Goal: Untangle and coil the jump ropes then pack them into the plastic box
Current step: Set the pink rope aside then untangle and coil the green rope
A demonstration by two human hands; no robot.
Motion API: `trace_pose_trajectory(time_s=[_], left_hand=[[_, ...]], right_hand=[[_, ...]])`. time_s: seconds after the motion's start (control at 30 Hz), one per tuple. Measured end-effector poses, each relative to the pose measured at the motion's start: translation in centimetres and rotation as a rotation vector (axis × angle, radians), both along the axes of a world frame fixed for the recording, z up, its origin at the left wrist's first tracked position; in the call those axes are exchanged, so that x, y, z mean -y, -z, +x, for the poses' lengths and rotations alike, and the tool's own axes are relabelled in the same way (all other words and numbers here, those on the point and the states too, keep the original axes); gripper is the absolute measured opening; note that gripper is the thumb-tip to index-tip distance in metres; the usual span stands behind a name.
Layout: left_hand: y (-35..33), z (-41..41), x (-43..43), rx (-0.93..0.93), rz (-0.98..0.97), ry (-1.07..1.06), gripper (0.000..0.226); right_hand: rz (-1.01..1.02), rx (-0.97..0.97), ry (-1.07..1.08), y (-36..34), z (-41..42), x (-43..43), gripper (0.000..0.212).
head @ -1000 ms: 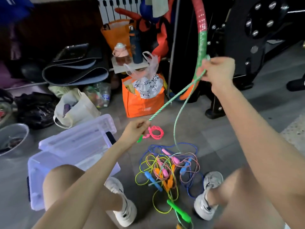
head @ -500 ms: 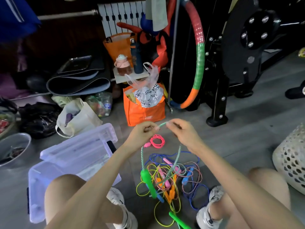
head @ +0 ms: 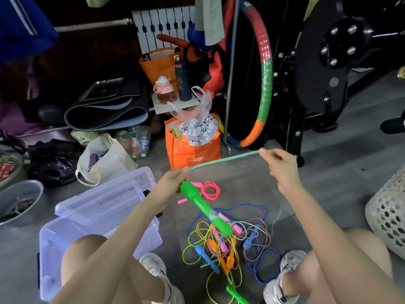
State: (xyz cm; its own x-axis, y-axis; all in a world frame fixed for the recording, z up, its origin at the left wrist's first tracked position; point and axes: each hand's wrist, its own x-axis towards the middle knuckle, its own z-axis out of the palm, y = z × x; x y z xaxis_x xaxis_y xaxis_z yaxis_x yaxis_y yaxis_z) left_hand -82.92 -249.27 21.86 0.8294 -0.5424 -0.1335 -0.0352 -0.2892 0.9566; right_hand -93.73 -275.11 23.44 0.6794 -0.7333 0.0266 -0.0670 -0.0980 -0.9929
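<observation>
Orange bag [head: 192, 154] and hoop [head: 266, 69] stand beyond the hands; a white perforated basket [head: 388, 216] sits at right. Tangled jump ropes [head: 230, 244] lie on the floor between the feet, with 1 coiled pink rope [head: 210, 190] just beyond. Plastic box [head: 50, 260] at left, lid open; contents unclear. Left hand [head: 173, 182] grips the green-white rope [head: 223, 160] above its hanging green handle [head: 203, 207]. Right hand [head: 280, 163] fingers pinch the same rope, taut between both.
</observation>
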Motion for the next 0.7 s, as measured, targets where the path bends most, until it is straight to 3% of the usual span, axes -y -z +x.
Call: trace_pose_trajectory(time_s=[0.07,0.2,0.27,0.37,0.47,0.53,0.63,0.7], left_hand=[[-0.5,0.7,-0.9,-0.311,-0.321,-0.084,0.038],[-1.8,2.5,-2.9,-0.484,-0.529,-0.218,0.041],[-2.3,3.5,-4.2,-0.515,-0.558,-0.309,0.049],[-2.6,4.5,-5.7,-0.534,-0.582,-0.330,0.036],[-2.8,3.8,-5.0,-0.575,-0.521,-0.285,0.033],[-3.0,2.7,-3.8,-0.593,-0.509,-0.236,0.033],[-3.7,1.5,-2.2,-0.559,-0.540,-0.158,0.032],[-4.2,1.0,-1.5,-0.507,-0.557,-0.111,0.030]], right_hand=[[-0.116,-0.117,-0.197,0.6,-1.0,0.9,0.006],[-0.323,-0.333,-0.373,3.6,-3.0,3.2,0.009],[-0.368,-0.391,-0.320,4.9,-3.9,4.3,0.010],[-0.409,-0.413,-0.117,6.0,-4.4,4.3,0.026],[-0.626,-0.328,0.164,4.2,-3.0,2.0,0.030],[-0.828,-0.263,0.226,1.9,-1.5,-1.1,0.025],[-1.259,-0.343,-0.005,-1.1,0.1,-6.1,0.023],[-1.415,-0.500,-0.327,-2.6,0.2,-9.1,0.025]])
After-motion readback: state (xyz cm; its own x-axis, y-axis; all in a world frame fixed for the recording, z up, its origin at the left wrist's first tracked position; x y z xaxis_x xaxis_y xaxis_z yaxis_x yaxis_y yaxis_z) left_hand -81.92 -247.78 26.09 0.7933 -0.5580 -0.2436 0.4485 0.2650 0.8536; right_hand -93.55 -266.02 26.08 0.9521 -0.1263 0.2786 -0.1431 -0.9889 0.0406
